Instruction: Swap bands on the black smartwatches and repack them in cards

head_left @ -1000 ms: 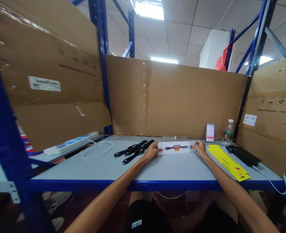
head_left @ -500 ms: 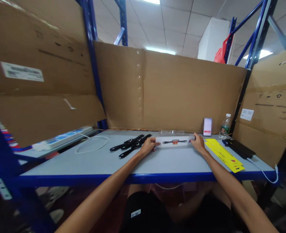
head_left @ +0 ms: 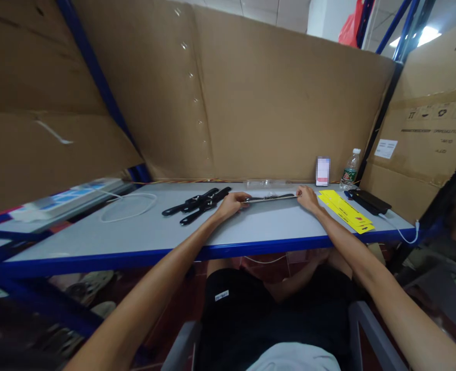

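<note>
Across the middle of the bench (head_left: 251, 226), a slim package (head_left: 272, 198) lies nearly edge-on, its long axis left to right. The left hand (head_left: 231, 204) pinches its left end, the right hand (head_left: 308, 199) its right. Black tools (head_left: 206, 206) lie just left, nearer the left hand.

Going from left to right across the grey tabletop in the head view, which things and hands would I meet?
White looped cable → black long-handled tools → left hand → thin flat package, seen nearly edge-on → right hand → bright yellow printed strips → thin white cable with a plug.
</note>
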Demonstrator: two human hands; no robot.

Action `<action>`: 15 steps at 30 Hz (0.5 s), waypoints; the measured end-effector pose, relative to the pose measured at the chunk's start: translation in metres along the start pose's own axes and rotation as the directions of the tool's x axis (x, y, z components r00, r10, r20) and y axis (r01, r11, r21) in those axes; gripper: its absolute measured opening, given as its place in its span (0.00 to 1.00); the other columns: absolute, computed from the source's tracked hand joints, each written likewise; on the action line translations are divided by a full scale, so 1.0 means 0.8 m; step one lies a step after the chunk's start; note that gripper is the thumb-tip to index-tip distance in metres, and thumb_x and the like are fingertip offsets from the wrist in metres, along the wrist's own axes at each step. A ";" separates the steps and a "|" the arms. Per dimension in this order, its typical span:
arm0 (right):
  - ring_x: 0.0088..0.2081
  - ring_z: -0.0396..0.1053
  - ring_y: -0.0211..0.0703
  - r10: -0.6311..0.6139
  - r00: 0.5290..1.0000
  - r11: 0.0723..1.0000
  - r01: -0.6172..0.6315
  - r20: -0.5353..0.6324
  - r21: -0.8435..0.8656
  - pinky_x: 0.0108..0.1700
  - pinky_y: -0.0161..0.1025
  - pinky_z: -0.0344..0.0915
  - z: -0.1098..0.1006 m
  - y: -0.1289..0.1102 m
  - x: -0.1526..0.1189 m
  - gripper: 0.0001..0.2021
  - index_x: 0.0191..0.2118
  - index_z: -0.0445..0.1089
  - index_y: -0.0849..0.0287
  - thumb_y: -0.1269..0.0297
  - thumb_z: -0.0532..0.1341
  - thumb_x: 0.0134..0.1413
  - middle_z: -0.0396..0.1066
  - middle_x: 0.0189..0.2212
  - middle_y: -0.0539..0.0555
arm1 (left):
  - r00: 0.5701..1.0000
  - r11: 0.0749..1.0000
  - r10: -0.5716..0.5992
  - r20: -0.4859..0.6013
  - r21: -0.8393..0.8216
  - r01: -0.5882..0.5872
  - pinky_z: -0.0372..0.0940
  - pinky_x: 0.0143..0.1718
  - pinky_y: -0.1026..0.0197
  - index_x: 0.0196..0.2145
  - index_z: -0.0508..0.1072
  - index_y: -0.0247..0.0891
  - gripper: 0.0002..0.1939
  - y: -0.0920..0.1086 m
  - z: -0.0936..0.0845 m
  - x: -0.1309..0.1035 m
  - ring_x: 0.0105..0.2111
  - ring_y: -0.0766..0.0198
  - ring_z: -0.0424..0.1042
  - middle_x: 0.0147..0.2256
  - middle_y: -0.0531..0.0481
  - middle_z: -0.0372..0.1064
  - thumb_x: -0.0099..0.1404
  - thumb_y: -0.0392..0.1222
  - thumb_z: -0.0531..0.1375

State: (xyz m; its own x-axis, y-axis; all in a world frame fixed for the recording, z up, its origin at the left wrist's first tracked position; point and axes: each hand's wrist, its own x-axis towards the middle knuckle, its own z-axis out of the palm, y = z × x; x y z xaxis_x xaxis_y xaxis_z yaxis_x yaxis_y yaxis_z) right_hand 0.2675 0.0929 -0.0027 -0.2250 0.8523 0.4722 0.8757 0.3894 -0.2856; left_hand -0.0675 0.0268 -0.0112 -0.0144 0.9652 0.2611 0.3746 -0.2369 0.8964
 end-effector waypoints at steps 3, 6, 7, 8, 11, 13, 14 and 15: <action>0.44 0.71 0.45 -0.007 1.000 1.000 0.007 0.014 0.004 0.42 0.35 0.61 0.003 0.004 0.002 0.14 0.40 0.76 0.57 0.78 0.58 0.52 0.77 0.44 0.54 | 1.000 0.999 0.019 0.014 0.034 -0.019 0.61 0.21 0.66 0.42 0.83 0.34 0.22 -0.001 -0.001 0.000 0.28 0.63 0.69 0.30 0.48 0.75 0.47 0.40 0.71; 0.47 0.71 0.46 -0.007 1.000 1.000 0.007 0.011 0.004 0.43 0.36 0.61 0.006 0.006 0.004 0.12 0.42 0.76 0.57 0.76 0.59 0.55 0.77 0.46 0.55 | 0.999 0.998 0.044 0.025 0.036 -0.045 0.61 0.21 0.66 0.44 0.83 0.33 0.24 -0.003 -0.002 0.000 0.27 0.63 0.69 0.33 0.46 0.77 0.50 0.47 0.71; 0.48 0.71 0.47 -0.004 1.000 1.000 0.004 0.000 0.004 0.44 0.36 0.62 0.007 0.007 0.005 0.11 0.43 0.76 0.57 0.74 0.60 0.56 0.77 0.47 0.55 | 0.998 0.998 0.054 0.022 0.031 -0.055 0.61 0.21 0.66 0.43 0.82 0.33 0.24 -0.004 -0.002 0.001 0.27 0.64 0.69 0.33 0.45 0.77 0.51 0.49 0.71; 0.49 0.71 0.48 0.000 1.000 1.000 0.000 -0.015 0.006 0.44 0.37 0.62 0.007 0.006 0.005 0.11 0.44 0.76 0.57 0.72 0.61 0.58 0.76 0.48 0.56 | 0.998 0.998 0.060 0.014 0.027 -0.060 0.61 0.21 0.66 0.42 0.82 0.33 0.24 -0.006 -0.003 0.001 0.27 0.64 0.68 0.33 0.45 0.77 0.51 0.52 0.71; 0.50 0.71 0.50 0.017 0.999 1.000 -0.016 -0.047 0.016 0.46 0.38 0.63 0.006 0.004 0.007 0.13 0.49 0.74 0.57 0.67 0.63 0.59 0.75 0.51 0.58 | 0.998 0.998 0.059 -0.029 0.034 -0.058 0.60 0.19 0.66 0.36 0.82 0.33 0.26 -0.010 -0.003 0.005 0.24 0.65 0.66 0.31 0.46 0.76 0.51 0.59 0.72; 0.49 0.71 0.50 0.026 0.999 0.999 -0.024 -0.047 0.033 0.46 0.38 0.63 0.005 0.002 0.007 0.17 0.53 0.72 0.57 0.67 0.64 0.58 0.75 0.50 0.58 | 0.997 0.998 0.051 -0.052 0.046 -0.049 0.60 0.18 0.66 0.35 0.81 0.33 0.27 -0.014 -0.003 0.008 0.23 0.66 0.66 0.29 0.46 0.75 0.51 0.62 0.71; 0.48 0.71 0.50 0.033 0.998 0.999 -0.031 -0.044 0.045 0.45 0.38 0.63 0.004 0.001 0.007 0.19 0.55 0.70 0.57 0.66 0.64 0.58 0.76 0.49 0.58 | 0.997 0.998 0.047 -0.062 0.049 -0.044 0.59 0.19 0.66 0.35 0.81 0.33 0.27 -0.016 -0.004 0.009 0.23 0.66 0.66 0.28 0.47 0.75 0.51 0.62 0.71; 0.47 0.71 0.49 0.041 0.998 0.998 -0.039 -0.039 0.057 0.44 0.38 0.63 0.003 0.000 0.007 0.21 0.57 0.69 0.57 0.65 0.65 0.59 0.76 0.48 0.57 | 0.996 0.998 0.042 -0.074 0.050 -0.038 0.59 0.19 0.67 0.36 0.81 0.33 0.28 -0.018 -0.004 0.010 0.23 0.66 0.67 0.28 0.46 0.75 0.52 0.62 0.71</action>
State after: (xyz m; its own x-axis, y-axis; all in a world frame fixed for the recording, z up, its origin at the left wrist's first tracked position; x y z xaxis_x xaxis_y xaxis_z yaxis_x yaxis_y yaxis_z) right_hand 0.2650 0.0982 -0.0019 -0.1717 0.8533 0.4923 0.8582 0.3750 -0.3506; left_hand -0.0762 0.0378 -0.0207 -0.0670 0.9436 0.3243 0.4209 -0.2679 0.8666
